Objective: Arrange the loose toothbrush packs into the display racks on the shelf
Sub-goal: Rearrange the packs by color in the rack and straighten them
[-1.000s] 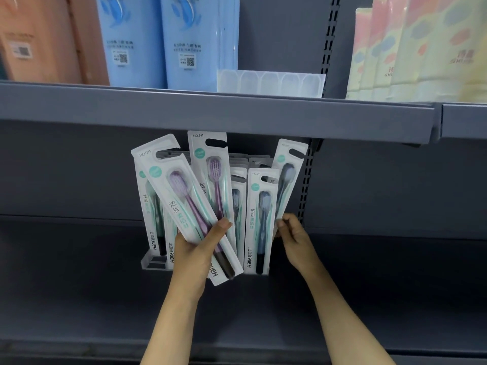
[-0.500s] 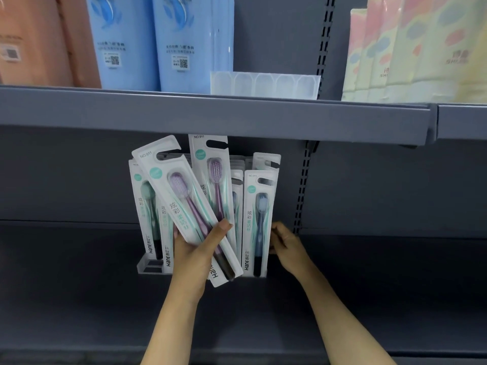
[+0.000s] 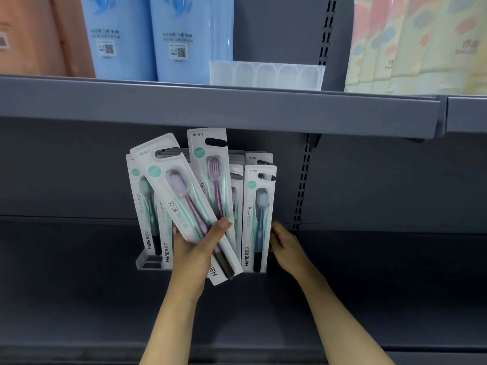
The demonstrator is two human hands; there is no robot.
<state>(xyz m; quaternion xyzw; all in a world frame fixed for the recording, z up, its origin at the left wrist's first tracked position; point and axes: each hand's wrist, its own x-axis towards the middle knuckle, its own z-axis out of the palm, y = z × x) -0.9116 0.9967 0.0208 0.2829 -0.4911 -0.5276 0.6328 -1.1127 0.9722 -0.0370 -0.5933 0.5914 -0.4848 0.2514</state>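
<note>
Left hand (image 3: 193, 255) grips two purple toothbrush packs (image 3: 184, 198), fanned, in front of the clear display rack (image 3: 150, 262) on the lower shelf (image 3: 79, 285).

Your thumb pins the front pack, which tilts left; the second stands nearly upright behind it. Both sit above the hand, over the rack's middle. Your right hand (image 3: 286, 245) is at the rack's right end, fingers curled against the edge of the blue toothbrush pack (image 3: 257, 219) standing in the rack; can't tell if it's pinching. Green packs (image 3: 147, 206) fill the rack's left end.
</note>
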